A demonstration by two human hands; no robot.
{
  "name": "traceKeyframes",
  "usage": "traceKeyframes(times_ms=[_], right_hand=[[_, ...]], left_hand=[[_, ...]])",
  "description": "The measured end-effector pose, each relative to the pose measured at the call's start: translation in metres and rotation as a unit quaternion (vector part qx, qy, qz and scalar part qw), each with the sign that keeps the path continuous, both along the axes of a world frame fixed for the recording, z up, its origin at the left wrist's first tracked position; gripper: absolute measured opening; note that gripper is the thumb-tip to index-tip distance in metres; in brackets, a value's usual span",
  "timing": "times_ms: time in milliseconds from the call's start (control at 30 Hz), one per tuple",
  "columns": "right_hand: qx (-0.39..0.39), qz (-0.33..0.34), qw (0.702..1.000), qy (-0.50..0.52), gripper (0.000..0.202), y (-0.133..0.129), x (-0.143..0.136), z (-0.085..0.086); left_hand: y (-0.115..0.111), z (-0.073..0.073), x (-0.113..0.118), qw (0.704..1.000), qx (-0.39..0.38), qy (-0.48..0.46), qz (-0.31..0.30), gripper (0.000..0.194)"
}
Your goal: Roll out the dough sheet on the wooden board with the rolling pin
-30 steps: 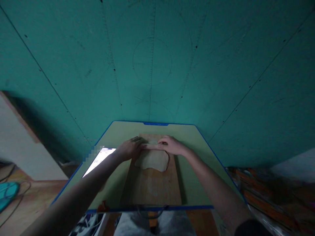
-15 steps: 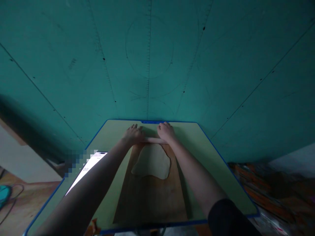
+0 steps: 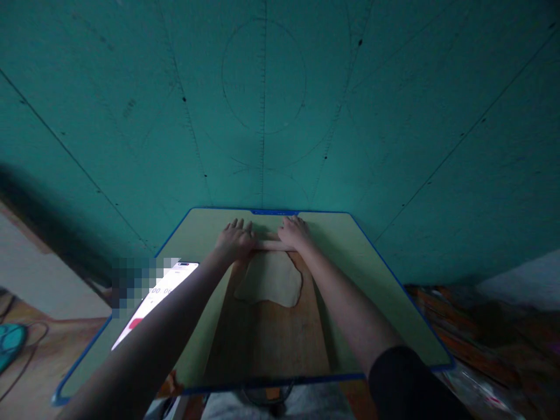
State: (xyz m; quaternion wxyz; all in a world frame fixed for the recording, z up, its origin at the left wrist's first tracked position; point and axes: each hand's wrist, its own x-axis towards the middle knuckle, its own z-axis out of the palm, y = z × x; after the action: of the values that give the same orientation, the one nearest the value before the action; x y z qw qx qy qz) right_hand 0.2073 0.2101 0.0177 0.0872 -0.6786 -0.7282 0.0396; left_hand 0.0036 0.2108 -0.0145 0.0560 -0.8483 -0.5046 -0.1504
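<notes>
A pale rolling pin lies crosswise at the far edge of a flat, irregular sheet of dough. My left hand is on the pin's left end, its fingers pointing forward over it. On the right end, my right hand is closed around the pin with its fingers curled. Both palms hide the pin's ends; only its middle shows. Beneath the dough is a wooden board, its far part partly covered by the pin and hands.
The board rests on a pale green table with a blue rim, against a green wall. A phone with a lit screen stands at the left, partly behind my left forearm. Clutter lies on the floor at the right.
The view has tilted slightly, so the table and board appear higher and more of the phone shows. Both hands stay on the rolling pin at the dough's far edge.
</notes>
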Motion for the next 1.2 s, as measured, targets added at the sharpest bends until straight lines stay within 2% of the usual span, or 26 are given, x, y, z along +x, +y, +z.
traceKeyframes(times_ms=[167,367,633,867,1200], right_hand=[[-0.01,0.02,1.0,-0.009,0.043,-0.014,-0.001,-0.002],[-0.001,0.029,0.999,-0.017,0.043,-0.04,-0.003,0.004],[0.018,0.052,0.998,-0.025,0.05,-0.07,-0.006,0.003],[0.042,0.073,0.996,-0.027,0.051,-0.091,-0.005,0.001],[0.077,0.102,0.992,-0.013,0.049,-0.123,-0.003,-0.006]], left_hand=[[-0.021,0.006,0.003,0.999,-0.002,0.023,0.049,0.05],[-0.049,0.012,0.007,0.997,-0.001,0.027,0.072,0.055],[-0.082,0.011,0.002,0.999,0.007,0.011,0.05,0.045],[-0.111,0.015,-0.002,0.999,0.01,0.003,0.031,0.044],[-0.153,0.017,-0.005,0.999,0.016,0.026,0.028,0.055]])
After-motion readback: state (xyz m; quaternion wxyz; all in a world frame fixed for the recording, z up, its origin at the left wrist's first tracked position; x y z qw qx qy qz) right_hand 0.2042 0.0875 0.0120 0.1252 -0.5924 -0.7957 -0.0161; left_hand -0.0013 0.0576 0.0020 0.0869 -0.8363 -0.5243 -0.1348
